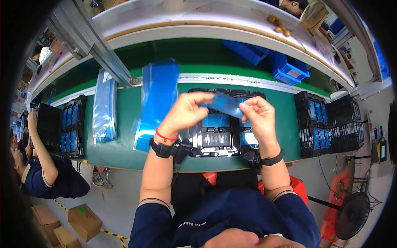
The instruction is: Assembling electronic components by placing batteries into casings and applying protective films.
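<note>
A strip of translucent blue film (226, 104) stretches between my two hands, held above a black tray (234, 145). My left hand (185, 112) pinches its left end between thumb and forefinger. At the right end, the fingertips of my right hand (260, 116) are closed on the film. Flat dark rectangular cells (216, 139) lie in the tray's compartments, some with a shiny blue surface. The film and my hands hide part of the tray's far side. Left of the tray lies a pile of long blue film sheets (160, 93), slightly fanned out.
A stack in clear plastic wrapping (105, 111) lies farther left on the green table (124, 153). Black trays stand at the right (318, 120) and left (73, 124). Blue bins (289, 70) sit under the shelf. A metal post (99, 45) rises behind. Another person sits at the left.
</note>
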